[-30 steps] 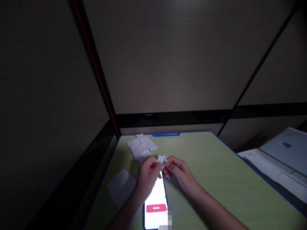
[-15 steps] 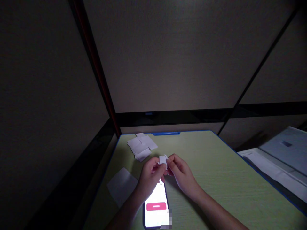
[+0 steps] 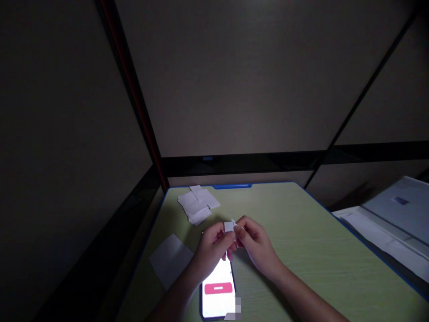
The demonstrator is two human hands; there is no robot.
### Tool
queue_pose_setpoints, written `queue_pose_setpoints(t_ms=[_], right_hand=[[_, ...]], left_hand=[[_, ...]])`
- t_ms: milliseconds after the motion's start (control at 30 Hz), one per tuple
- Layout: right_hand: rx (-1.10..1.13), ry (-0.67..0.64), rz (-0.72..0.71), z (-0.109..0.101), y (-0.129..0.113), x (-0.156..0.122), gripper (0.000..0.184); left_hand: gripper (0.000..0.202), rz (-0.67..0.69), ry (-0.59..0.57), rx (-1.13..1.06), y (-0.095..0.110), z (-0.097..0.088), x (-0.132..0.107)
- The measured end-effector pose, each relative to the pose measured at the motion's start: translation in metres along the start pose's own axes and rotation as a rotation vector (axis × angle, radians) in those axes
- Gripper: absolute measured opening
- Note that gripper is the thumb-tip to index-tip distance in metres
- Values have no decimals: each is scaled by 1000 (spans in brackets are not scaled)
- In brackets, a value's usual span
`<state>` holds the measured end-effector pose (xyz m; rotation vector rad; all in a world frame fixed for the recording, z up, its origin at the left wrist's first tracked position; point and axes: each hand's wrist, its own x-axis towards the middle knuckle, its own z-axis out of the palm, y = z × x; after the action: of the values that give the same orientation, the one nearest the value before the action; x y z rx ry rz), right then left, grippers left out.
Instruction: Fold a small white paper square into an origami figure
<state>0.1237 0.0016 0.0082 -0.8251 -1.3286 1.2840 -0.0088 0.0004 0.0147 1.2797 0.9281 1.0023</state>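
Observation:
A small folded piece of white paper [image 3: 229,227] is pinched between both hands above the table's middle. My left hand [image 3: 212,248] grips its left and lower side, with the thumb laid across the front. On the other side my right hand [image 3: 254,239] pinches the paper's right edge between thumb and fingers. Part of the paper is hidden behind the fingers. Below the hands lies a phone [image 3: 217,302] with a lit white screen and a red button; its upper part is covered by my left hand.
Several white paper pieces [image 3: 193,205] lie in a loose pile at the table's far left. A single white sheet [image 3: 170,259] rests left of my left forearm. Beyond the right edge of the green table [image 3: 301,250] stands a pale box-like object [image 3: 398,210]. A wall panel rises behind.
Both hands have shifted very slightly right and still pinch the paper. The left fingers show a little more beneath it. The pile, sheet and phone stay where they were.

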Motion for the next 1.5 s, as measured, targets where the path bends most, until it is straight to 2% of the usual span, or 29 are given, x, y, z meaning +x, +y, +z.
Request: queue_pose_setpoints(t_ms=[167,400,600,867,1100,1300,1500], right_hand=[[25,3,25,-4,5,1,32],[88,-47,111,-3,11,2,37],[43,-39,101,-2,11,0,38],[81,-5,113,2,14,1,45],[66,31,73,8,2,0,42],[-63,53,10,3,2,-3,40],[-11,30,41,0,5,-1,41]], left_hand=[[22,6,-53,-8,-2,1,-2],[23,28,-54,-18,5,5,-4],[22,21,-26,-19,3,5,-4],[18,17,-53,-50,5,6,-6],[18,5,-30,-51,1,9,-5],[18,-7,-13,-30,4,10,-6],[23,1,-54,-39,3,7,-5]])
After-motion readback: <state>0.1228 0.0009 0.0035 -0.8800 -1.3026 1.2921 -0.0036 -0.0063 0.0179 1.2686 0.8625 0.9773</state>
